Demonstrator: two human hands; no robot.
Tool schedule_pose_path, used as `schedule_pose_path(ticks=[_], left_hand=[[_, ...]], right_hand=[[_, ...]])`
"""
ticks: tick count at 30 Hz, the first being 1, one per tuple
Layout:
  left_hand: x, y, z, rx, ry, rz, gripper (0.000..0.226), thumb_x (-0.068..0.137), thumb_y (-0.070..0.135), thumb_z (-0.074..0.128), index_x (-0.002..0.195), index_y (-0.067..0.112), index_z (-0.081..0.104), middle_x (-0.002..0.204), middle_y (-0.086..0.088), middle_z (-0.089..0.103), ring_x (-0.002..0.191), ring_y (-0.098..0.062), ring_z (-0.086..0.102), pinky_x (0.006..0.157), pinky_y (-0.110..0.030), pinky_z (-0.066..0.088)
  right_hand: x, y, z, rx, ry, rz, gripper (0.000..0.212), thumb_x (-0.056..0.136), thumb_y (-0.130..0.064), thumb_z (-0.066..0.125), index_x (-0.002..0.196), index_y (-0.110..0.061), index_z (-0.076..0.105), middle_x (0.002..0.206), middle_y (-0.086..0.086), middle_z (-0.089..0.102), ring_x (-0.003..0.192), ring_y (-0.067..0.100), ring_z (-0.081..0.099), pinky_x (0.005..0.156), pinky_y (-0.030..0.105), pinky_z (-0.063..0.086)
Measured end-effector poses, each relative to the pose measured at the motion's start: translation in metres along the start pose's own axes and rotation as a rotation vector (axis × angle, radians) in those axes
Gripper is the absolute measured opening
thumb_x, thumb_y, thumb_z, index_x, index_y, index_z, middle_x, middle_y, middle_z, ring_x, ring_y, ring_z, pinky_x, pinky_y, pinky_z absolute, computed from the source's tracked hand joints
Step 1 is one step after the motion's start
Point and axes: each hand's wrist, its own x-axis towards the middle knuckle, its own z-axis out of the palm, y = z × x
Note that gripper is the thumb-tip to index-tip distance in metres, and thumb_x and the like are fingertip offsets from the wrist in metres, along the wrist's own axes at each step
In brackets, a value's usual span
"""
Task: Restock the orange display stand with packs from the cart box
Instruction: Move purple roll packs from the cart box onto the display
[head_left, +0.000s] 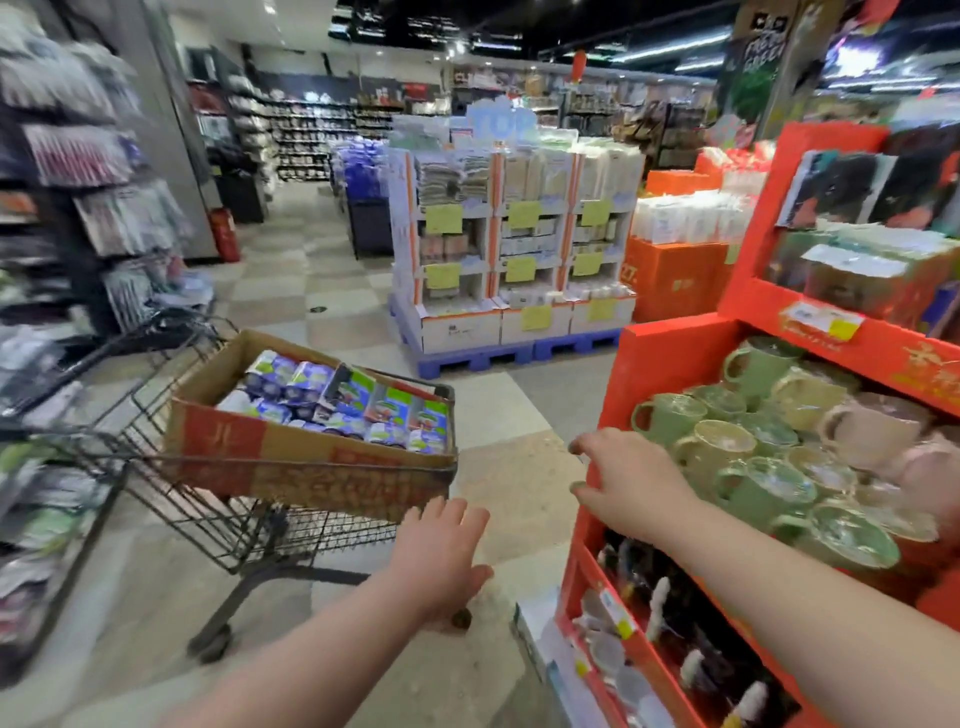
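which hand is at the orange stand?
The right hand, at the orange display stand beside the green mugs. The left hand is open over the floor by the cart.
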Motion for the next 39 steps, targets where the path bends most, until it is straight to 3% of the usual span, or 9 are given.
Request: schedule_pose_path(ticks=[11, 17, 24, 32, 39], left_hand=[[0.001, -0.125, 0.028, -0.034, -0.05, -0.225, 0.059, 0.093, 0.049, 0.045, 0.144, 0.024, 0.029, 0.146, -0.003, 0.034, 0.136, -0.025, 0.03, 0.111, -0.042, 0.028], [0.058, -0.189, 0.017, -0.02, -0.049, -0.321, 0.062, 0.093, 0.05, 0.045, 0.146, 0.023, 0.026, 0.147, -0.003, 0.033, 0.137, -0.026, 0.029, 0.111, -0.043, 0.027], [0.138, -0.254, -0.009, -0.023, -0.019, -0.385, 0.061, 0.094, 0.05, 0.045, 0.146, 0.025, 0.026, 0.146, -0.003, 0.035, 0.136, -0.025, 0.03, 0.112, -0.043, 0.027], [0.191, -0.32, -0.03, -0.014, 0.038, -0.425, 0.062, 0.095, 0.049, 0.044, 0.148, 0.022, 0.024, 0.148, -0.003, 0.033, 0.137, -0.025, 0.03, 0.111, -0.042, 0.03], [0.235, -0.386, -0.02, -0.033, -0.023, -0.339, 0.062, 0.096, 0.048, 0.042, 0.148, 0.02, 0.024, 0.15, -0.006, 0.032, 0.139, -0.027, 0.028, 0.113, -0.045, 0.028]], right_hand=[[0.122, -0.106, 0.047, -0.01, -0.085, -0.198, 0.043, 0.09, -0.04, 0.051, 0.13, -0.025, 0.048, 0.132, 0.001, 0.053, 0.122, 0.024, 0.049, 0.1, 0.038, 0.041], [0.198, -0.129, 0.089, 0.03, -0.178, -0.27, 0.04, 0.088, -0.039, 0.051, 0.125, -0.024, 0.05, 0.125, 0.002, 0.055, 0.117, 0.024, 0.05, 0.093, 0.034, 0.041], [0.282, -0.14, 0.128, 0.009, -0.3, -0.361, 0.037, 0.088, -0.039, 0.05, 0.122, -0.023, 0.05, 0.125, 0.001, 0.054, 0.118, 0.026, 0.048, 0.095, 0.035, 0.039], [0.334, -0.157, 0.172, -0.032, -0.432, -0.4, 0.046, 0.089, -0.04, 0.048, 0.132, -0.024, 0.045, 0.132, 0.002, 0.049, 0.123, 0.026, 0.045, 0.103, 0.038, 0.037], [0.386, -0.186, 0.197, -0.013, -0.441, -0.317, 0.041, 0.088, -0.04, 0.05, 0.125, -0.025, 0.049, 0.13, 0.001, 0.052, 0.123, 0.025, 0.048, 0.099, 0.035, 0.041]])
